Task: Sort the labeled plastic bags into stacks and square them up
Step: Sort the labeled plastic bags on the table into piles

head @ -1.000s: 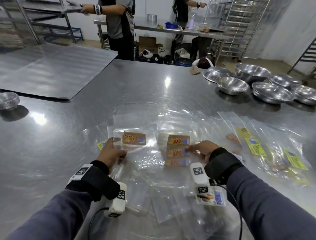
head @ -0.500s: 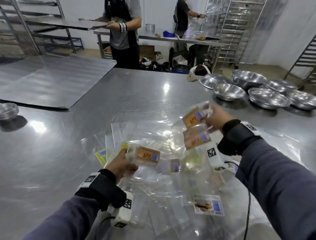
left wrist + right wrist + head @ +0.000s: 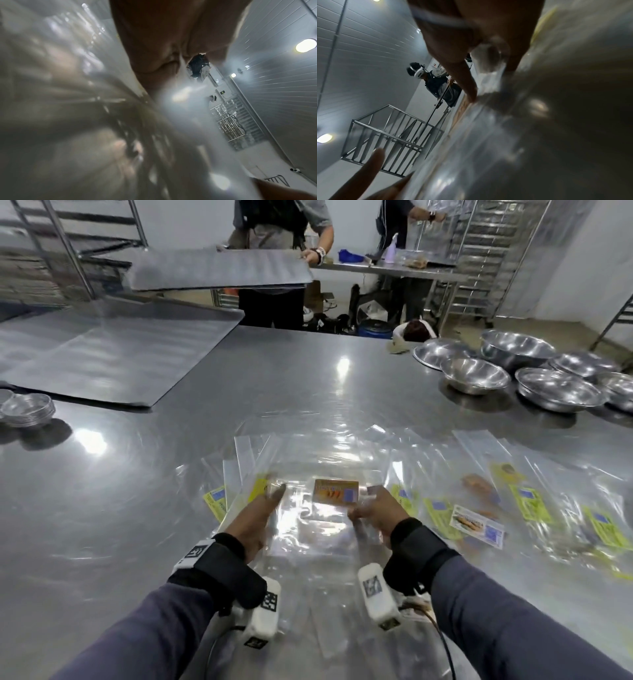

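both hands flank the orange-label bags (image 3: 335, 491) on the table (image 3: 137, 508): left hand (image 3: 255, 517) flat, fingers straight; right hand (image 3: 375, 510) pinches their edge.

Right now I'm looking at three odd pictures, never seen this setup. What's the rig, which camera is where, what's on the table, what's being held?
There is no robot here: a person works bare-handed, wearing one camera on the head and one on each wrist.

The head view looks down at a steel table. The left hand and right hand sit at either side of a stack of clear bags, whose top bag shows an orange label. The left fingers lie fairly straight along the stack's edge. The right hand's fingers are curled at the other edge; whether they pinch it I cannot tell.

To the right lie loose bags with yellow-green labels and one white label. Steel bowls stand at the far right.

The wrist views are blurred: mostly fingers, shiny plastic and the room's wall.
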The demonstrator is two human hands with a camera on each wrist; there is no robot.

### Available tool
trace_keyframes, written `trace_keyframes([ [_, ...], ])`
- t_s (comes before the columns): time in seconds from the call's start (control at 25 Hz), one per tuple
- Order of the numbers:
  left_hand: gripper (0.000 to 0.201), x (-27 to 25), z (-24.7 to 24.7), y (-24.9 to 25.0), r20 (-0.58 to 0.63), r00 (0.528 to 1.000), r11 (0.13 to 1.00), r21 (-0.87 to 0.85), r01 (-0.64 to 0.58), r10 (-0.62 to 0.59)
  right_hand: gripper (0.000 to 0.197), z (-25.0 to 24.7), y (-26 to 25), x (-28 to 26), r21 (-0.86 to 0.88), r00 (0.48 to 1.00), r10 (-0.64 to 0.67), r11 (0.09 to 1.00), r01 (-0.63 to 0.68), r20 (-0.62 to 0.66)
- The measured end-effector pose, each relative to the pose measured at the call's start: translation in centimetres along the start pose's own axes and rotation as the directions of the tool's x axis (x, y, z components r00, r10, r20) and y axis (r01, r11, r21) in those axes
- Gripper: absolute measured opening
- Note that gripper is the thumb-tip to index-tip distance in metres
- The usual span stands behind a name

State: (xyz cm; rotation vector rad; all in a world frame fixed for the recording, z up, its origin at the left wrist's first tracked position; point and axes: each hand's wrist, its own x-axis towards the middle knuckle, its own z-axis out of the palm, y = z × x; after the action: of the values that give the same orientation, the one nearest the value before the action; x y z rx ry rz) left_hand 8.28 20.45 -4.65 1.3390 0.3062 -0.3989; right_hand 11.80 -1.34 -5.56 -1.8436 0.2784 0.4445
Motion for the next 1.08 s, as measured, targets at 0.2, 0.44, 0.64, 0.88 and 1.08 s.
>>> trace_keyframes([
  [0.2, 0.057, 0.3, 0.3, 0.9, 0.064, 0.995, 0.993, 0.083, -0.086, 0.081, 0.039, -1.7, -1.7, -0.8, -0.058, 0.993, -0.093, 0.994, 0.089, -0.07],
  [0.44, 0.064, 1.2, 6.4, 7.3, 0.272, 0.93, 0.951, 0.117, -0.286, 0.246, 0.027, -9.1, -5.4, -3.0, 0.322, 0.998, -0.057, 0.945, 0.056, -0.005],
  [0.64, 0.06, 3.2, 17.1, 9.5, 0.481, 0.845, 0.934, 0.133, -0.332, 0.232, 0.011, -18.4, -5.2, -5.0, 0.357, 0.968, -0.19, 0.903, 0.238, -0.164],
  [0.88, 0.049, 6.0, 34.9, 7.4, 0.627, 0.766, 0.948, 0.14, -0.285, 0.137, 0.017, -34.3, 0.9, -10.0, 0.358, 0.915, -0.143, 0.888, 0.287, -0.376],
  [1.08, 0.045, 6.3, 53.2, 4.0, 0.682, 0.731, 0.918, 0.297, -0.263, -0.011, 0.01, -48.8, 7.4, -14.1, 0.294, 0.822, -0.028, 0.926, 0.235, -0.568],
])
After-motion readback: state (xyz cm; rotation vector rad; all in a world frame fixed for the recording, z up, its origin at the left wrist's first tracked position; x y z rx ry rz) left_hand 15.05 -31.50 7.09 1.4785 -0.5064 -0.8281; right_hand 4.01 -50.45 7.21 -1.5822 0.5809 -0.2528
